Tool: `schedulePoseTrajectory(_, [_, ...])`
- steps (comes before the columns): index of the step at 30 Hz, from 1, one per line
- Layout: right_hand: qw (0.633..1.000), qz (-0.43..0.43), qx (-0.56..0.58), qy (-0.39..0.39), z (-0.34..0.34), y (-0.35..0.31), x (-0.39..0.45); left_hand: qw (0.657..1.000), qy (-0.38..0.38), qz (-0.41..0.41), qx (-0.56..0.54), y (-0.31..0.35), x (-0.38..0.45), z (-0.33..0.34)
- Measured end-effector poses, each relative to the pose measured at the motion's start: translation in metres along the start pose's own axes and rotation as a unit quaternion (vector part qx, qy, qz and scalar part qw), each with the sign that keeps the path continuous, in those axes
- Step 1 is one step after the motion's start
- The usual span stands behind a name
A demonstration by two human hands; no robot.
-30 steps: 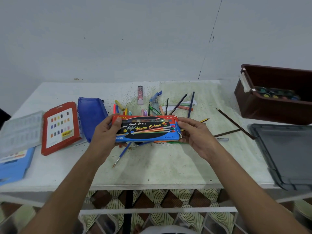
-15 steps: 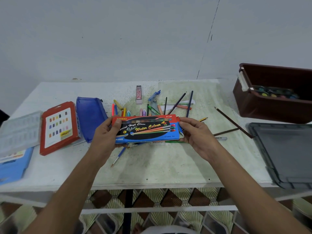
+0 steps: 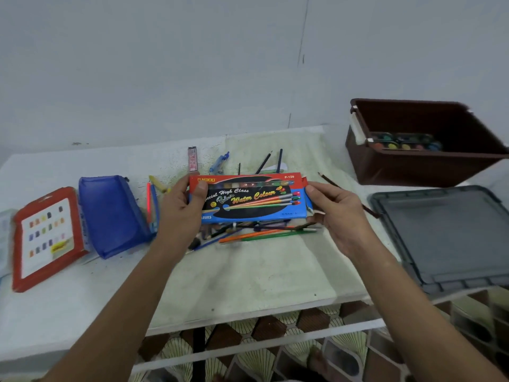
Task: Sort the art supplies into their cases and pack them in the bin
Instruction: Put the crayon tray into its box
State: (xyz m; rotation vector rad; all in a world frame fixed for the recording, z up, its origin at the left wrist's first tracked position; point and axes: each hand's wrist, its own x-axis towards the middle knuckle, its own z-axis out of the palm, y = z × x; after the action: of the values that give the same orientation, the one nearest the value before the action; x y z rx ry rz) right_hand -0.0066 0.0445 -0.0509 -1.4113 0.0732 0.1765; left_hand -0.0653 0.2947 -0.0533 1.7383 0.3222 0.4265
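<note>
Both hands, left (image 3: 183, 209) and right (image 3: 334, 209), grip the ends of the paint box (image 3: 249, 199), holding it above the scattered pencils (image 3: 264, 235) on the surface (image 3: 248, 277).

the water colour box (image 3: 249, 198), held above the table, looks like printed cardboard with a slight sheen, its right end flap bent out. the table (image 3: 248, 277) beneath it has a matt, speckled, stained top, rougher and greenish in the middle. left of the box, the blue pouch (image 3: 111, 215) looks like smooth, glossy translucent plastic, and further left the red case (image 3: 45, 238) looks like shiny plastic with a paper label on its face. right of the box, the brown bin (image 3: 413, 166) appears to be hard, smooth plastic with a dull shine, and the grey lid (image 3: 446, 235) in front of it is matt moulded plastic with ribs along its rim.
</note>
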Motion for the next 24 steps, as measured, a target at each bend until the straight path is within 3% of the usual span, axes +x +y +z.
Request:
schedulePoseTrajectory(7, [0.973,-0.17,-0.094,0.12,-0.105,-0.075,0.055,0.997,0.009,0.063,-0.054,0.065,0.03,0.149])
schedulePoseTrajectory(10, [0.96,-0.203,-0.13,0.143,-0.161,-0.113,0.08,0.994,-0.016,0.08,-0.068,0.099,0.043,0.215])
schedulePoseTrajectory(20, [0.956,-0.102,-0.249,0.118,-0.271,-0.157,0.137,0.993,-0.071,0.082,0.048,0.126,0.084,0.354])
schedulePoseTrajectory(24, [0.957,-0.038,-0.274,0.083,-0.29,-0.149,0.153,0.987,-0.133,0.019,0.093,0.13,0.084,0.375])
